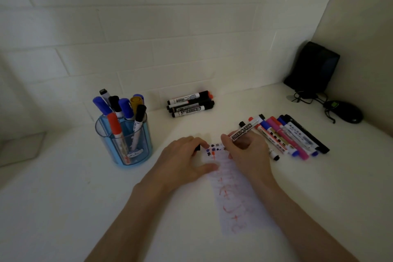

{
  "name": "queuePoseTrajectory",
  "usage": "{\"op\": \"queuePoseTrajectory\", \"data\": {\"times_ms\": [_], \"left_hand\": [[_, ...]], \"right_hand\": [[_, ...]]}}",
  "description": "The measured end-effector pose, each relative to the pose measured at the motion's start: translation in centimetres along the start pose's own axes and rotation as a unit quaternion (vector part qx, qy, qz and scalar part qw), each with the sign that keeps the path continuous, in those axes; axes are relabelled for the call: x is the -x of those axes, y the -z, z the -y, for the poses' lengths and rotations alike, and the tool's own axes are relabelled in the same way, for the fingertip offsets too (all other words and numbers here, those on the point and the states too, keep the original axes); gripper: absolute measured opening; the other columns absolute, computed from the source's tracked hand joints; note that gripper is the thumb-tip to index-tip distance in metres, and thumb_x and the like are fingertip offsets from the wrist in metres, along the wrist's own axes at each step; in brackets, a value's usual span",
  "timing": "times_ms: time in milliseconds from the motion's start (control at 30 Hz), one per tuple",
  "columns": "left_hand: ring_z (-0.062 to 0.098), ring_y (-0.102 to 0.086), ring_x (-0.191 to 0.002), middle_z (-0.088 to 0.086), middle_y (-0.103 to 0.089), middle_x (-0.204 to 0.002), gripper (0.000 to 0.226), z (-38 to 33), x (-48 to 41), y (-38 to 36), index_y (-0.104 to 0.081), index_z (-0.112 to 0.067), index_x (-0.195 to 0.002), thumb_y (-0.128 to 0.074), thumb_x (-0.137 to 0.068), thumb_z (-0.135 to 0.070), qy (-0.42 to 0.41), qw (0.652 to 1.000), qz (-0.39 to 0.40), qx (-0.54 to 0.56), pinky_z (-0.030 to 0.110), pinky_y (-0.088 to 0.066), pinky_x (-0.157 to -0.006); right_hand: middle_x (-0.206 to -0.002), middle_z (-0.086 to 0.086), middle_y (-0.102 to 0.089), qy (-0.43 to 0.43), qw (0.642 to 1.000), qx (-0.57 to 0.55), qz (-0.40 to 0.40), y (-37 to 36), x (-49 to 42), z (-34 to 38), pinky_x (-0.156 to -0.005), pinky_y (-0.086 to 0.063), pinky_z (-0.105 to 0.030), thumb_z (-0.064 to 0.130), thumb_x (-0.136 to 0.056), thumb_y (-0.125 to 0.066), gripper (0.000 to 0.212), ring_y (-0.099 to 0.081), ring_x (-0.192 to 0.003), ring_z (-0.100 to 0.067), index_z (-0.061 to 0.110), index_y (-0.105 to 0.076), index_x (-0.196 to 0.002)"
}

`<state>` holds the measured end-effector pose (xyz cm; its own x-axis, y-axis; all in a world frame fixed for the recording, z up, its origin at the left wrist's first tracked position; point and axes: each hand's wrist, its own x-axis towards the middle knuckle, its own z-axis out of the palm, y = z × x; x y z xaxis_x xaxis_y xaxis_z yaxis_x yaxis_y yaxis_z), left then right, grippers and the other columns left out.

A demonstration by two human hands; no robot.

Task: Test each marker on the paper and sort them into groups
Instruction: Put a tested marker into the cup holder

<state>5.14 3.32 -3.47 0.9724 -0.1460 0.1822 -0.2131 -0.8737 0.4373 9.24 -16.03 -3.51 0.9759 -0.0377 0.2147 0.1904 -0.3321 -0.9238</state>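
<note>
My right hand (pixel 246 151) grips a white whiteboard marker (pixel 242 131) with its tip down on the far end of a narrow paper strip (pixel 234 193), which carries small coloured marks and red scribbles. My left hand (pixel 182 159) presses on the strip's left edge and holds a black marker cap (pixel 197 147) between its fingers. A blue cup (pixel 125 142) at the left holds several markers. A small pile of black-capped markers (pixel 191 104) lies at the back. A row of several markers (pixel 291 136) lies to the right of my right hand.
A black mouse (pixel 346 112) with its cable and a black box (pixel 312 68) stand in the far right corner. A white tiled wall runs along the back of the white table (pixel 63 208). A grey flat object (pixel 19 149) lies at the far left.
</note>
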Motion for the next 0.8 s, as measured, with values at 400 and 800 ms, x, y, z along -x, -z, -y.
{"op": "queuePoseTrajectory", "data": {"times_ms": [400, 800], "left_hand": [[0.003, -0.052, -0.095, -0.018, -0.057, -0.103, 0.062, -0.05, 0.07, 0.08, -0.054, -0.042, -0.122, -0.059, -0.074, -0.082, 0.006, 1.0, 0.005, 0.002, 0.024, -0.037, -0.075], [0.003, -0.052, -0.097, -0.018, -0.057, -0.106, 0.063, -0.27, 0.2, 0.33, -0.053, -0.042, -0.123, -0.059, -0.075, -0.082, 0.007, 1.0, 0.014, 0.002, 0.024, -0.039, -0.077]], "right_hand": [[-0.075, 0.017, -0.075, 0.011, 1.0, 0.022, -0.002, -0.03, 0.04, -0.18, -0.065, -0.057, -0.024, 0.027, -0.089, -0.08, 0.016, -0.071, -0.068, -0.002, 0.026, -0.071, -0.075], [-0.076, 0.018, -0.075, 0.001, 1.0, 0.028, 0.015, -0.12, -0.04, -0.27, -0.062, -0.056, -0.019, 0.026, -0.087, -0.081, 0.016, -0.071, -0.068, -0.003, 0.026, -0.07, -0.076]]}}
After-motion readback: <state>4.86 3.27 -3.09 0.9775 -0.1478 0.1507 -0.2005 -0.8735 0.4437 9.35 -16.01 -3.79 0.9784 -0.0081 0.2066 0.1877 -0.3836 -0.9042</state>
